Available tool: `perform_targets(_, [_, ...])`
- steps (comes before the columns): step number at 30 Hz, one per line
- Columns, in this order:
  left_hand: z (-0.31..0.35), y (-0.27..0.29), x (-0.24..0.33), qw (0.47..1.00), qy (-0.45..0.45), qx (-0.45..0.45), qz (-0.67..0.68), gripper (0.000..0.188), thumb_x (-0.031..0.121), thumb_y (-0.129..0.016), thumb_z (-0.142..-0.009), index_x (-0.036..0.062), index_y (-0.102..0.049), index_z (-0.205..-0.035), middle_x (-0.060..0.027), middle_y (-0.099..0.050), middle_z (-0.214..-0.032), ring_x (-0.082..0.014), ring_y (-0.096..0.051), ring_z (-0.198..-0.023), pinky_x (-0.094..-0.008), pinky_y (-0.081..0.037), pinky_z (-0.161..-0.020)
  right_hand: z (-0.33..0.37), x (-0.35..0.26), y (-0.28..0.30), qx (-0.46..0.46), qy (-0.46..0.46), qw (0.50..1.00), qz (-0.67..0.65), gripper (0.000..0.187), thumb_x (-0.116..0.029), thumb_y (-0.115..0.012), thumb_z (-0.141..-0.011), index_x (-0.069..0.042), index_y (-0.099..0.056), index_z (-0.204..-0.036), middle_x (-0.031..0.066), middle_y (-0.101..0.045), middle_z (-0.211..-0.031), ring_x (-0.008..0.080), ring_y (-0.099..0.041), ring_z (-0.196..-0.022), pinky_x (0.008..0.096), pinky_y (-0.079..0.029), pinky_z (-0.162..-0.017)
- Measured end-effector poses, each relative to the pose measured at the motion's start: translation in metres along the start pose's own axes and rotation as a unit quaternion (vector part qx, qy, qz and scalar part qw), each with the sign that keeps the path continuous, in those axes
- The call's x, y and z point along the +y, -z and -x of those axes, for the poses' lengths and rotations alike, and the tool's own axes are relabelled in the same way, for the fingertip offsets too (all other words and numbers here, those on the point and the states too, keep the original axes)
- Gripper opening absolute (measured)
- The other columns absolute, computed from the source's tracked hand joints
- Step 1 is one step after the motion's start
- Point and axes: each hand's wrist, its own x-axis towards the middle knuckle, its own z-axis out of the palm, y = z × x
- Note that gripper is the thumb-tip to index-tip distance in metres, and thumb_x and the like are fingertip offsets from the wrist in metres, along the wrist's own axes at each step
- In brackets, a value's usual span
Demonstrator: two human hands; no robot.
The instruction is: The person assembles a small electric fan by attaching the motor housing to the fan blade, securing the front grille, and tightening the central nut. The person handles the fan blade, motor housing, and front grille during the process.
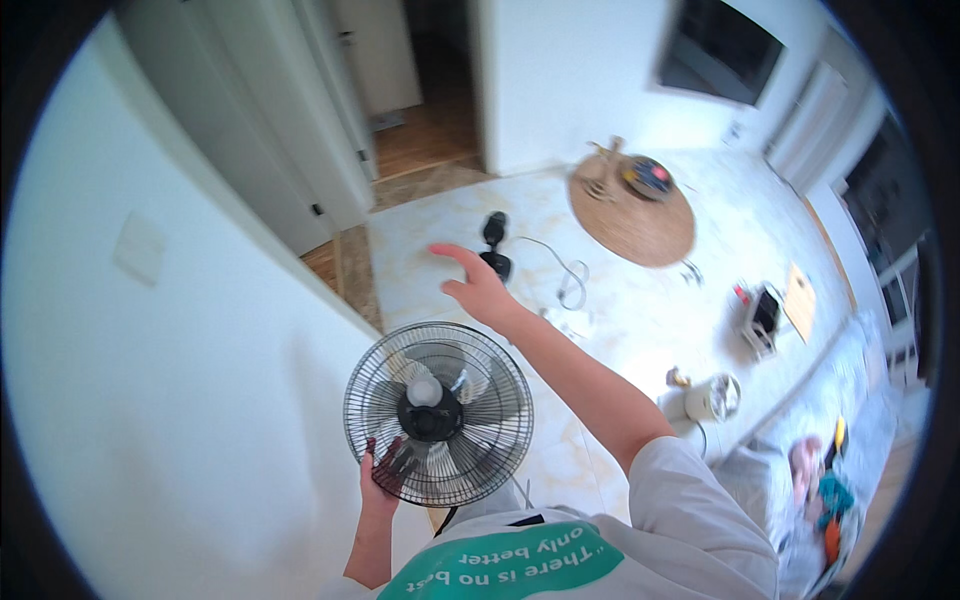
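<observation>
A round fan head [438,412] with a black wire cage and see-through blades is held up close to my body. My left hand [380,480] grips the cage at its lower left rim; some of its fingers show through the wires. My right hand [476,284] is stretched out past the fan with its fingers apart and nothing in it. Just beyond that hand, a black stand-like part [495,232] is on the floor, partly hidden by the hand. A pale cord [570,280] trails beside it.
A white wall [180,360] runs close on my left, with a doorway [440,90] ahead. A round brown mat [640,225] bears several objects. At right are a small rack [762,322], a white bin [712,398] and a grey sofa [755,485] with things on it.
</observation>
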Motion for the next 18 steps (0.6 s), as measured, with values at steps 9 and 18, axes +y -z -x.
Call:
perform_targets(9, [0.008,-0.046,-0.002,0.997,0.061,-0.013,-0.054,0.056,0.053,-0.047,-0.093,0.0287,-0.039,-0.143,-0.0172,-0.042,-0.146,-0.0373,-0.044,-0.131,-0.0542,-0.037,-0.106,0.468,0.199,0.096,0.351,-0.515,0.781,0.029,0.043,-0.006,-0.058,-0.079,-0.002,-0.059,-0.122,0.0121,-0.065,-0.115,0.0228,-0.062,-0.103,0.0310,-0.048,-0.090])
perform_targets(18, [0.063,-0.155,-0.097,0.964,0.161,-0.085,-0.194,0.073,0.060,-0.047,-0.090,0.0165,-0.035,-0.148,-0.0172,-0.040,-0.147,-0.0336,-0.042,-0.132,-0.0487,-0.036,-0.107,0.864,0.239,-0.017,0.440,-0.702,0.516,-0.219,0.039,-0.011,-0.054,-0.082,-0.007,-0.058,-0.121,0.0114,-0.064,-0.091,0.0228,-0.063,-0.078,0.0400,-0.051,-0.060])
